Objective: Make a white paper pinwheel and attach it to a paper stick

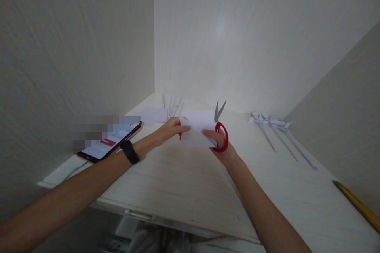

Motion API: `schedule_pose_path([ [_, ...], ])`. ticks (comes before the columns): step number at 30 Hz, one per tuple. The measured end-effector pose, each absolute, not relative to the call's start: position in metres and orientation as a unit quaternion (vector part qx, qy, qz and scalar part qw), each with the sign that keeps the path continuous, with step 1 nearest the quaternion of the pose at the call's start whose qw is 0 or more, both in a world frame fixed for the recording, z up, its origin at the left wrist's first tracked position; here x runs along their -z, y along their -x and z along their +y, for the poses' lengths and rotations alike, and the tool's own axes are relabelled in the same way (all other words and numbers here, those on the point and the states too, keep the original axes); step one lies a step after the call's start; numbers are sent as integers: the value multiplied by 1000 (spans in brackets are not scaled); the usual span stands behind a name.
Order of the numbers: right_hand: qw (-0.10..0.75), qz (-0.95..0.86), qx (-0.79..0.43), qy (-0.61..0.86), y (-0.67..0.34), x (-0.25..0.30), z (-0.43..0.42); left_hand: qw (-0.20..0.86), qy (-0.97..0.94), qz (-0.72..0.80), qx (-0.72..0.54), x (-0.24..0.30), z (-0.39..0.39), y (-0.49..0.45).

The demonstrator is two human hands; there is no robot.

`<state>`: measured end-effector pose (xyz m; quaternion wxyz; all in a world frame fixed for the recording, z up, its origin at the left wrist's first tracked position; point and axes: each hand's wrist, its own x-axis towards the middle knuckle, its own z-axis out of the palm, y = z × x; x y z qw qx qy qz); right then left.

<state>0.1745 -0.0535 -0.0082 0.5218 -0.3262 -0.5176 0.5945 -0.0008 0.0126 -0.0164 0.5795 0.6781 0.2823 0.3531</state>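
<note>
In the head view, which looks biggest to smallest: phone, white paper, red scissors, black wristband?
1. dark smartphone with lit screen
2. white paper sheet
3. red-handled metal scissors, partly hidden, so less sure against the paper
4. black wristband

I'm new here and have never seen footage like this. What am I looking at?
There is no machine: this is one picture from a camera worn on a person's head, looking forward and down at their two bare hands over a white table. The left hand, wearing a black wristband, pinches a sheet of white paper. The right hand holds red-handled scissors, blades open and pointing up behind the paper. On the table lie a phone with a lit screen at the left, thin paper strips at the back, folded paper shapes on long stems at the right, and a yellowish stick at the near right.
</note>
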Motion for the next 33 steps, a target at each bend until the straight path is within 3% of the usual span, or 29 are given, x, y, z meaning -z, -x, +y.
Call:
schedule_pose_path([
  [14, 509, -537, -558, 375, -173, 9, -51, 638, -618, 263, -376, 11, 8, -3],
  [33, 533, -500, -580, 360, -177, 9, -48, 634, -607, 249, -409, 9, 5, -2],
])
